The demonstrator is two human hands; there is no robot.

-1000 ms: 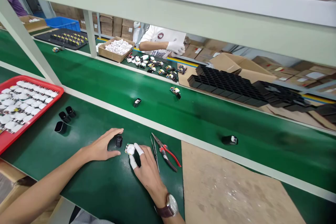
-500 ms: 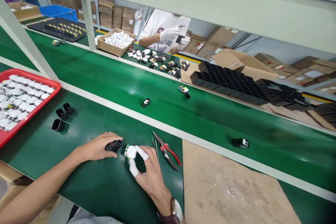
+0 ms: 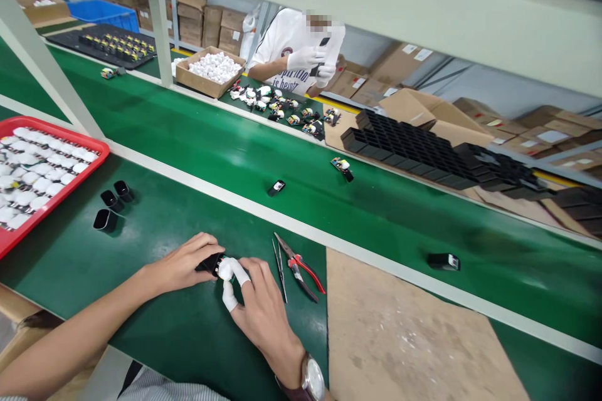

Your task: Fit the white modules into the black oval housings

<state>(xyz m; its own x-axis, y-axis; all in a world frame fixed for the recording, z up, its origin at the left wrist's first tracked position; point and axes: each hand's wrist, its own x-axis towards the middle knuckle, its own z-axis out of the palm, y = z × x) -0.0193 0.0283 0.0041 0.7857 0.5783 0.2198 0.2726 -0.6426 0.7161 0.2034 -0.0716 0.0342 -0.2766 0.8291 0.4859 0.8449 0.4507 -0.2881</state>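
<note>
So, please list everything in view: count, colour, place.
circuit piece: one, white-topped, right hand
held case: one, black, left hand
bench cases: three, black, left
tray: one, red, left
pliers: one, red-black, bench
tweezers: one, silver, bench
cardboard sheet: one, brown, right
belt cases: two, black, green belt
belt boards: two, multicoloured, belt
stacked cases: many, black, background
white-parts carton: one, brown, background
loose pieces: many, multicoloured, background
bin: one, blue, background
boxes: many, brown, background
co-workers: two, white and purple tops, background
left hand: one, bare, centre
right hand: one, partly white-covered, centre

Your view is bright and evenly lit; soft glare streaks the green belt (image 3: 226,156); faint shadows sit beside the cups (image 3: 105,220); the top right corner darkens.
</note>
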